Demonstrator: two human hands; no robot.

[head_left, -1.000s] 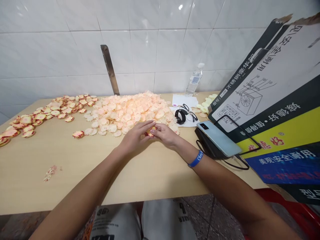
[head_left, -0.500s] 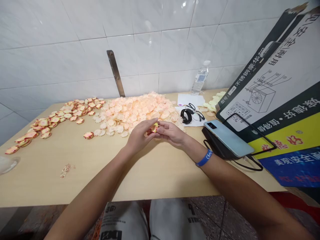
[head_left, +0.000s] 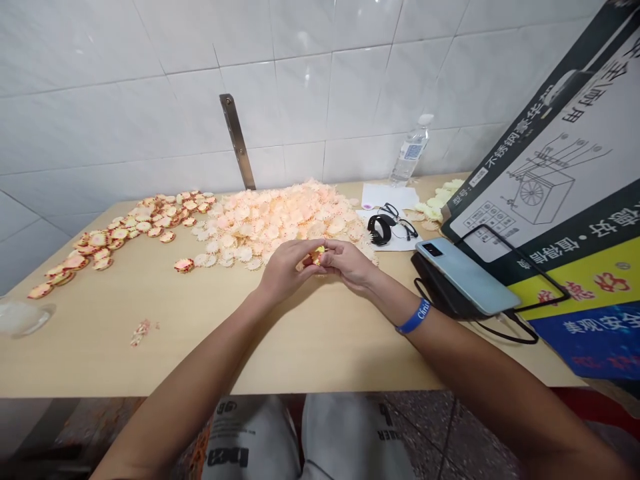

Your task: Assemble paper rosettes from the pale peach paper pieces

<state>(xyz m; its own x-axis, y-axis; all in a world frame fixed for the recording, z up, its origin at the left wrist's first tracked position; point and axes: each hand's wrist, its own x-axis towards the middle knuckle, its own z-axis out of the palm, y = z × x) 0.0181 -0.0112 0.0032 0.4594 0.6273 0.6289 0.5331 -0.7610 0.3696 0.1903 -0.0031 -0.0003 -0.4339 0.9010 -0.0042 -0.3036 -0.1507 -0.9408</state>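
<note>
Above the table, just in front of a heap of thin pale-pink scalloped discs (head_left: pixel 285 217), my two hands meet at the fingertips. My left hand (head_left: pixel 286 270) curls round a small yellow-and-red piece (head_left: pixel 318 255), which my fingers mostly hide. Thumb and fingers of my right hand (head_left: pixel 350 267) pinch the same piece from the right. On the left, red-edged scalloped discs (head_left: pixel 120 233) lie in a long spread of small stacks. One more red-edged stack (head_left: pixel 184 265) stands apart, at the heap's left edge.
Right of the heap are eyeglasses (head_left: pixel 406 229), a black wristband (head_left: pixel 380 230), and paper (head_left: pixel 390 195). A water bottle (head_left: pixel 411 153) leans near the wall. A light-blue phone (head_left: pixel 467 277) with a cable and a large printed carton (head_left: pixel 545 173) occupy the right. Small scraps (head_left: pixel 141 331) lie front left.
The view has shifted slightly, so the table's things appear a little further right. Both hands stay together on the small piece, with slight finger movement.
</note>
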